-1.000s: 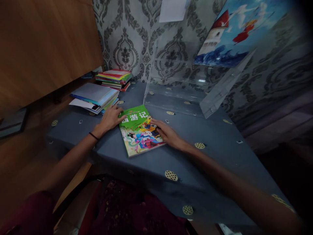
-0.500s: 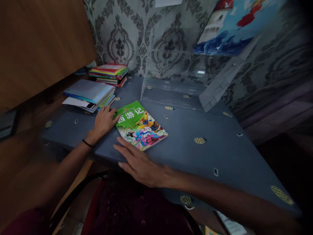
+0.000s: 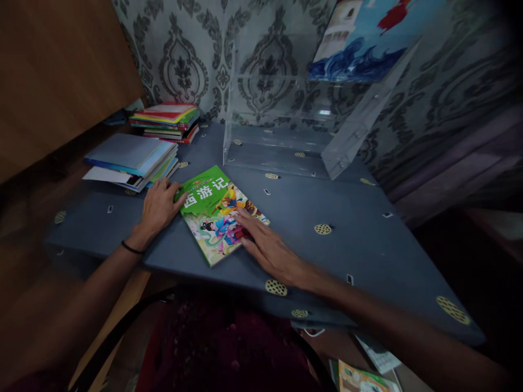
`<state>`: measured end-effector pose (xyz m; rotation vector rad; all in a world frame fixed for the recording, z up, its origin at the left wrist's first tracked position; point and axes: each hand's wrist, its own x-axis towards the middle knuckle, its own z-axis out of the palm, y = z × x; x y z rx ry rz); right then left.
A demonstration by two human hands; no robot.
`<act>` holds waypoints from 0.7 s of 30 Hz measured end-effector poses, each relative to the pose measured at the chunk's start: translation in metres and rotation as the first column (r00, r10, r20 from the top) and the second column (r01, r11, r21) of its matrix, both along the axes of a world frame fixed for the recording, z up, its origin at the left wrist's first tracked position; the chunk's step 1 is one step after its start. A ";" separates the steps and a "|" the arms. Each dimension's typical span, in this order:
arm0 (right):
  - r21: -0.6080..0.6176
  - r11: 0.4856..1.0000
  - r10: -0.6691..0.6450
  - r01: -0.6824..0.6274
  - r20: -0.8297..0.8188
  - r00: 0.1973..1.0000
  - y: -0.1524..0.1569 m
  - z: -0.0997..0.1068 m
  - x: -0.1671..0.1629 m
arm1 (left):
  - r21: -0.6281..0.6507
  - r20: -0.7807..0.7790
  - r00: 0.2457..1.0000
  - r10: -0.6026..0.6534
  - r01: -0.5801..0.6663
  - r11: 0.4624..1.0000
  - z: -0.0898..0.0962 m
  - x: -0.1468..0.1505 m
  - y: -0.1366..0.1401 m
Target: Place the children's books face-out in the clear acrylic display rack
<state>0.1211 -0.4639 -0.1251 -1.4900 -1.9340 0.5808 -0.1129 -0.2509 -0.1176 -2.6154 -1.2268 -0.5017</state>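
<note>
A thin picture book [image 3: 210, 207] with a green top, white Chinese characters and colourful cartoon figures lies flat and slanted on the cloth-covered table [image 3: 310, 198]. My left hand [image 3: 158, 208] rests at its upper left corner, thumb over the green edge and fingers loosely bent on the cloth. That hand, with a black band at the wrist, is close to a stack of books [image 3: 126, 152]. Over the book's lower right edge, my right hand [image 3: 272, 251] has its fingers stretched across the cover, covering part of the printed figures.
Behind the near stack sits a second pile of thin books [image 3: 165, 115]. A clear acrylic stand [image 3: 351, 133] is against the patterned wall, near a painting [image 3: 355, 51]. Wooden furniture [image 3: 57, 71] stands at the left. Below the table's front edge lies another book [image 3: 362, 378].
My right hand has moved from the table's front edge onto the book's lower right side. The left hand stays at the book's upper left corner. The view has shifted slightly right.
</note>
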 end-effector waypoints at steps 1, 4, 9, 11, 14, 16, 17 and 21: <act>0.003 1.000 -0.028 0.028 -0.021 0.999 0.002 -0.002 0.007 | 0.001 0.004 1.000 0.000 0.000 1.000 0.000 0.000 0.001; -0.005 0.994 -0.111 0.111 -0.120 0.987 0.007 -0.004 0.026 | -0.004 0.031 1.000 -0.004 0.004 1.000 -0.001 0.000 0.004; -0.083 0.985 -0.169 0.149 -0.381 0.909 0.015 -0.001 0.045 | -0.041 0.153 0.941 -0.303 0.312 0.949 0.012 0.004 -0.017; -0.111 0.984 -0.175 0.139 -0.484 0.857 0.018 -0.001 0.048 | -0.137 0.195 0.807 -0.557 0.585 0.799 0.021 0.005 -0.040; -0.140 0.985 -0.165 0.096 -0.649 0.743 0.022 -0.004 0.049 | -0.276 0.191 0.608 -0.770 0.786 0.553 0.035 -0.001 -0.075; -0.151 0.986 -0.160 0.070 -0.741 0.653 0.026 -0.007 0.049 | -0.334 0.141 0.550 -0.823 0.809 0.483 0.040 -0.006 -0.089; -0.159 0.985 -0.164 0.064 -0.771 0.616 0.028 -0.008 0.049 | -0.350 0.104 0.534 -0.839 0.809 0.472 0.040 -0.009 -0.093; -0.184 0.980 -0.192 0.071 -0.804 0.563 0.031 -0.010 0.050 | -0.333 -0.033 0.498 -0.866 0.812 0.479 0.032 -0.009 -0.091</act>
